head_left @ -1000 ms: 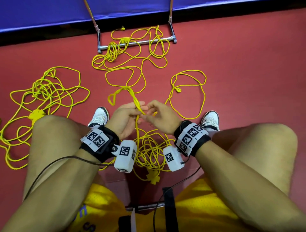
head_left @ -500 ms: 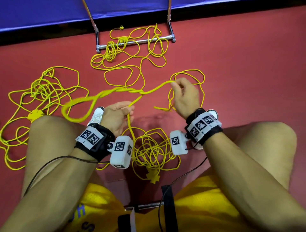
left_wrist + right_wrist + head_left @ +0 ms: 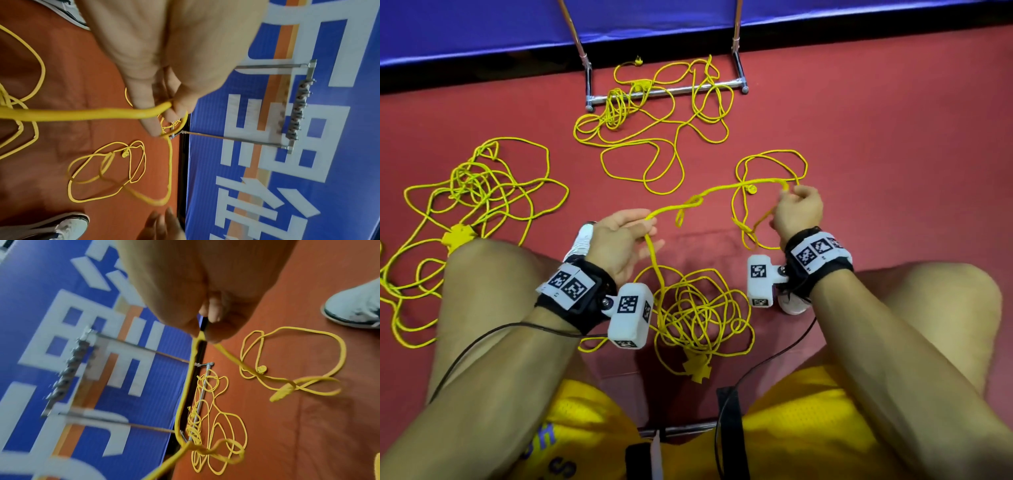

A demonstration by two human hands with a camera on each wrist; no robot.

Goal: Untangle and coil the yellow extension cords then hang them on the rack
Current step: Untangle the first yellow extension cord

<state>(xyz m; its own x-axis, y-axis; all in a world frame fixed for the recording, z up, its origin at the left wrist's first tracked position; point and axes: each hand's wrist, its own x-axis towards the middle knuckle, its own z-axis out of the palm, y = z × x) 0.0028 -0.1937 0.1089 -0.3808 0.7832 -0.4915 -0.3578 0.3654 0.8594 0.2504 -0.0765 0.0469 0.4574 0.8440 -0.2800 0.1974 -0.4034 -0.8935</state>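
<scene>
Your left hand (image 3: 619, 240) pinches the yellow cord (image 3: 722, 192) betw. thumb & fingers; your right hand (image 3: 796, 212) has fingers curled, pinching the same cord, which is strung w/ a knot betw. them above the red floor (image 3: 893, 154). More cord tangles (image 3: 698, 311) lie betw. your knees. Rack (image 3: 667, 90) stands against blue banner (image 3: 308, 186); its white lettering is unreadable. Wrist bands (image 3: 566, 287) carry square code tags.

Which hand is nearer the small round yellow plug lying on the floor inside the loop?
Right. The right hand pinches the cord just to the right of the plug, almost beside it. The left hand holds the same cord well off to the plug's left, nearer the person.
</scene>
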